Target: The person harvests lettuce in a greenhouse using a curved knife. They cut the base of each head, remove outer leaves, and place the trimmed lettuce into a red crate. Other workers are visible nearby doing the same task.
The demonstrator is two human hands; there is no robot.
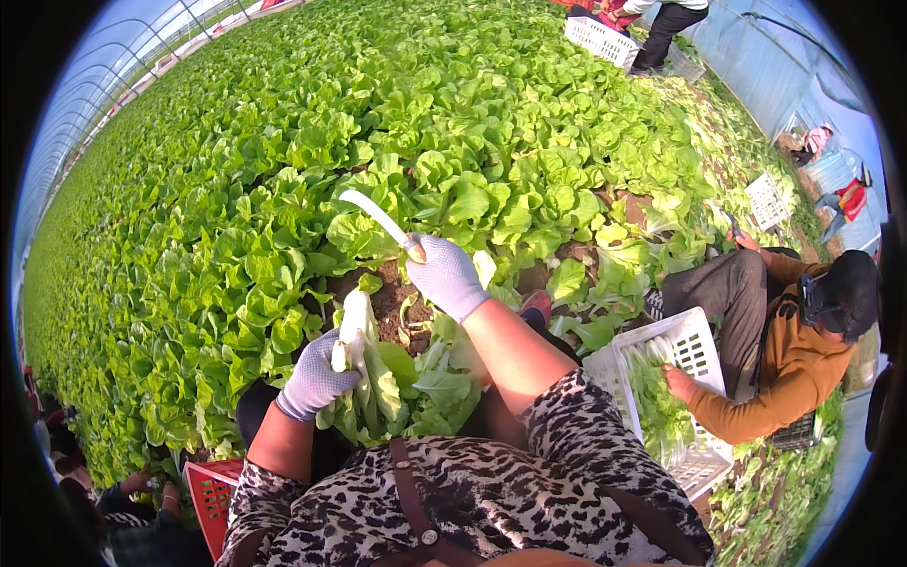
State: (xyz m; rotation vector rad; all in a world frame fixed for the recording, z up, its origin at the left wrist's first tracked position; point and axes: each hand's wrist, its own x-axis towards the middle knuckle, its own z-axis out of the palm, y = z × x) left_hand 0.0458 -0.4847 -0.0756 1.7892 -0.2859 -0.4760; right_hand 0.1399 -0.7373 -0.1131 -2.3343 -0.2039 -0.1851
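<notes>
My left hand (316,380), in a pale knitted glove, is closed around a head of leafy greens (380,383). Its white stem end points up and away from me, while the green leaves hang down toward my lap. My right hand (448,277), gloved the same way, grips the short handle of a curved knife (376,217). The pale blade points up and to the left, above the standing plants and apart from the greens in my left hand. More loose leaves (444,389) lie just right of the held head, in front of my body.
Dense rows of green leafy plants (255,189) spread ahead and left. At my right, a co-worker in an orange top (803,364) reaches into a white crate (704,345) holding greens. A red crate (210,501) stands at my lower left. Another white crate (602,41) and people are farther off.
</notes>
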